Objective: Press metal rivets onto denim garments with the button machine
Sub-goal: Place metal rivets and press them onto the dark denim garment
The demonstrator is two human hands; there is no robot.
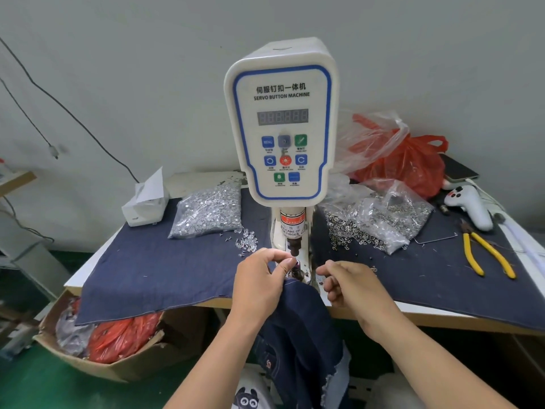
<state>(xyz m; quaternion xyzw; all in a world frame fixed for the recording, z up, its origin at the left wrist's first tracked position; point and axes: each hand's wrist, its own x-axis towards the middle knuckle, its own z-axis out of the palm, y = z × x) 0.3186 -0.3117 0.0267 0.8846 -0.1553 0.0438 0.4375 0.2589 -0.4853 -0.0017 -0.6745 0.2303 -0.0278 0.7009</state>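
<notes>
The person is loading the machine (280, 122), judging by the hands: the denim (298, 314) is lying draped over the table (72, 281) edge under the punch (294, 248), and no set rivet is showing on the visible cloth, so the press itself seems not yet done. Rivets are waiting in the left bag (206, 211) and right bag (380, 222), so plenty of work is left.

The left hand (262, 278) is pinching narrowly, thumb and forefinger closed at the die just below the punch, probably seating a rivet too small to make out. The right hand (348, 283) is hovering beside the die, fingers curled in; whether it is gripping the denim's edge or a rivet cannot be told.
</notes>
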